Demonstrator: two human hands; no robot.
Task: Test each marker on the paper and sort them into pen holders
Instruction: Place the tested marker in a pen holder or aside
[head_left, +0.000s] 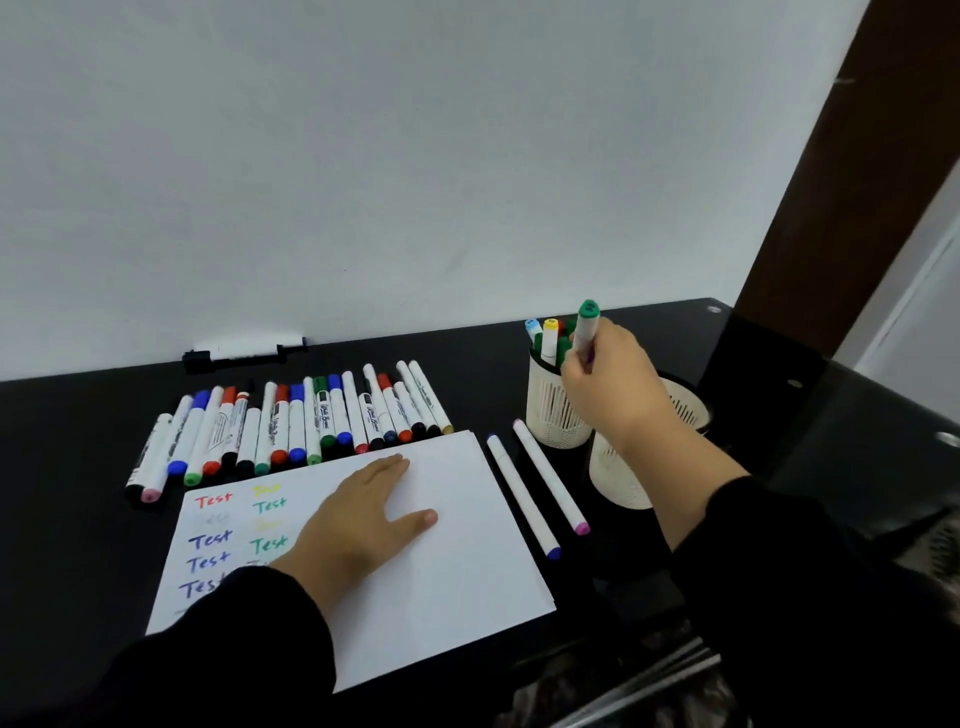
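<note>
**Green-capped marker held over the far holder**

Landmark is the paper (363, 561), one white sheet on the black table (78, 519). I count nine legible or faint "Test" marks on its left part, in red, blue, green and yellow.

My left hand (358, 519) lies flat on the sheet, fingers straight, grasping nothing; its dark sleeve covers the sheet's near left corner.

Just right of the paper lie two loose markers: one blue-tipped (522, 496), one pink-tipped (550, 475), side by side.

Right of those I see three cream pen holders: a near one (618, 478), a back one (685, 410) mostly hidden behind my right wrist, and a far-left one (550, 410) with several markers standing in it, exact count unclear.

My right hand (608, 379) grips a green-capped marker (587, 325) upright, right above that far-left holder.

Beyond the paper's far edge, a row of markers (291, 426) lies, roughly twenty-five, caps mixed colours.

Farthest, by the wall, one black-and-white marker (244, 353).
</note>
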